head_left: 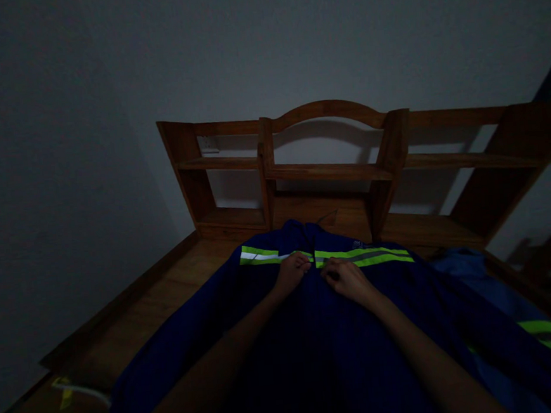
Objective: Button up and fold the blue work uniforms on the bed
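A dark blue work jacket [316, 330] lies spread out, its collar at the far end. A yellow-green reflective band with a grey middle [365, 256] crosses its chest on both sides of the front opening. My left hand [294, 274] is closed in a pinch at the left side of the opening, over the band. At the right side, my right hand [348, 278] has its fingers curled on the cloth just below the band. Poor light hides the fingertips and any fastener between them. The lower jacket fades into shadow.
Beyond the collar stands a wooden shelf unit [327, 172] against a pale wall [263, 48]. Another blue garment with yellow-green bands [494, 288] lies at the right. A pale cord with a yellow tag [82, 388] is at the lower left, beside the wooden surface [168, 294].
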A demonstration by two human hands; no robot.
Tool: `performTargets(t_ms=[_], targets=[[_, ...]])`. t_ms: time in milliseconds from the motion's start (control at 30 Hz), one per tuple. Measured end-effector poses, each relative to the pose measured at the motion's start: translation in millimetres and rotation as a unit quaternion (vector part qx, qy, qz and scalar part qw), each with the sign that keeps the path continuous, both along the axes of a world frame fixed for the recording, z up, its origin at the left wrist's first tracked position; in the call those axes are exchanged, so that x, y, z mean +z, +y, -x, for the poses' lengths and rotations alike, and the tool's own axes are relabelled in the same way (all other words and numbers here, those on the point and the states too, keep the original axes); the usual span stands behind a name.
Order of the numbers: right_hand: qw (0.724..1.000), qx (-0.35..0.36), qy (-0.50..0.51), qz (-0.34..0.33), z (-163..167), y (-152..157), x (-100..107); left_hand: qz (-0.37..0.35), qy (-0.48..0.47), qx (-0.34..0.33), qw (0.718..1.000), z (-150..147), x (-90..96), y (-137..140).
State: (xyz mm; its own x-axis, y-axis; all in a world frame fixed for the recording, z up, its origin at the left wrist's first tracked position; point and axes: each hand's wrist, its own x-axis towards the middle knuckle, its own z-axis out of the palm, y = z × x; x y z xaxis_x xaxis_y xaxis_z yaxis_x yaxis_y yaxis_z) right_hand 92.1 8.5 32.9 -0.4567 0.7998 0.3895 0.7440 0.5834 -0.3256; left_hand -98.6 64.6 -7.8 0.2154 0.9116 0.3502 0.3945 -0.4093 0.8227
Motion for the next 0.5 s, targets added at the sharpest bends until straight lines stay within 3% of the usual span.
performTargets(t_ms=[300, 500], targets=[[1.000, 0.008, -0.019, 0.019, 2.1, -2.2, -1.1, -0.011, 0.007, 0.004, 1.000, 1.7, 0.3, -1.1], [0.997, -0.041, 0.061, 0.027, -0.5, 2.9, -4.1, -0.002, -0.001, 0.005, 1.000, 2.9, -0.4, 0.2]])
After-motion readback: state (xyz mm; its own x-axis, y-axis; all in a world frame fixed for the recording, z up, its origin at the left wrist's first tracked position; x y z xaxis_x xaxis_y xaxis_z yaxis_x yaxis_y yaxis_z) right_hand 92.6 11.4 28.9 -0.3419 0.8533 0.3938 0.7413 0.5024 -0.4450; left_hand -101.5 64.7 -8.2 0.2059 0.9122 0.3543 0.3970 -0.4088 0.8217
